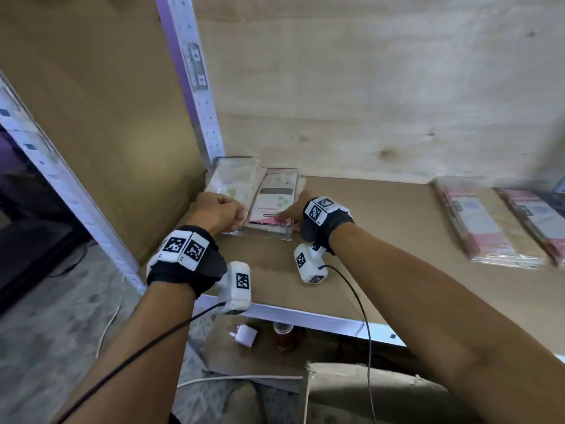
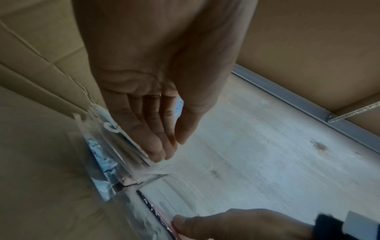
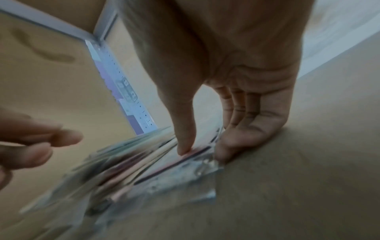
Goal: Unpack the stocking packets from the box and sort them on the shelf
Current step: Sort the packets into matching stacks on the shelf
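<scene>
Two stacks of stocking packets lie in the back left corner of the cardboard-lined shelf (image 1: 382, 240). The pale stack (image 1: 234, 180) is on the left; the stack topped by a pink-edged packet (image 1: 276, 198) is beside it. My left hand (image 1: 237, 215) is at the near end of the pale stack. In the left wrist view its straight fingers (image 2: 156, 146) lie against the clear packet edges (image 2: 102, 146) and hold nothing. My right hand (image 1: 287, 215) presses its thumb (image 3: 185, 146) on the pink-edged packet (image 3: 156, 168), with its fingers (image 3: 236, 138) against the stack's right side.
A perforated metal post (image 1: 198, 87) and a cardboard side panel (image 1: 107, 133) close off the left. Further pink packets (image 1: 480, 228) lie at the shelf's right. Below the shelf edge (image 1: 305, 316) are a white plug (image 1: 244, 333), a glass (image 1: 282, 332) and cardboard (image 1: 367, 390).
</scene>
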### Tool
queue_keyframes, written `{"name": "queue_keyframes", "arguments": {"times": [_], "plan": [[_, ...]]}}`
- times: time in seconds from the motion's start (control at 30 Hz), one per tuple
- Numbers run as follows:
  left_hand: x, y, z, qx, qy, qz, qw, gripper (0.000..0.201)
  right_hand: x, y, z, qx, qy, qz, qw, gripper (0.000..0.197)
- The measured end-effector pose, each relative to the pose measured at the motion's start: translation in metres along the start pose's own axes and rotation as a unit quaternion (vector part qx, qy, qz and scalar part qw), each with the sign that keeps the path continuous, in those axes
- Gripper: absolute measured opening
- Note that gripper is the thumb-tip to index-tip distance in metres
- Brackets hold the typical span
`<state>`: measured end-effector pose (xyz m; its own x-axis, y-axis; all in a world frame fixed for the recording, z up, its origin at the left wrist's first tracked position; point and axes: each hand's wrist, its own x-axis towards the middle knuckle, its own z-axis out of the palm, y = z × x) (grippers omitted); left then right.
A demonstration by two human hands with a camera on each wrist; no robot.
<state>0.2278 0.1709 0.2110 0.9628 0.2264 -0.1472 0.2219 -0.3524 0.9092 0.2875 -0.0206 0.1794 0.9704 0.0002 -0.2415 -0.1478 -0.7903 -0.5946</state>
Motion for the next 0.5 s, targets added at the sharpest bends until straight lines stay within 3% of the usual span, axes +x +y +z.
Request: {"name": "queue_keyframes", "arguments": {"times": [0.17, 0.27, 0.37, 0.43, 0.5], "plan": [[-0.001, 0.001, 0.004, 0.001, -0.004, 0.009, 1.0, 0.013, -0.004, 0.008, -0.011, 0.034, -0.046, 0.004, 0.998, 0.047], [-0.005, 0.006, 0.014, 0.021, -0.038, 0.037, 0.998, 0.017, -0.018, 0.024, -0.02, 0.139, -0.061, -0.027, 0.988, 0.014], [-0.014, 0.014, 0.029, 0.117, -0.111, 0.106, 0.981, 0.047, -0.041, 0.045, -0.036, 0.292, -0.048, -0.037, 0.955, 0.013], [-0.023, 0.021, 0.042, 0.232, -0.145, 0.15, 0.95, 0.064, -0.059, 0.055, -0.052, 0.4, -0.034, -0.022, 0.916, 0.033], [-0.033, 0.031, 0.057, 0.294, -0.156, 0.19, 0.924, 0.071, -0.078, 0.064, -0.073, 0.461, -0.004, -0.032, 0.887, 0.04]]}}
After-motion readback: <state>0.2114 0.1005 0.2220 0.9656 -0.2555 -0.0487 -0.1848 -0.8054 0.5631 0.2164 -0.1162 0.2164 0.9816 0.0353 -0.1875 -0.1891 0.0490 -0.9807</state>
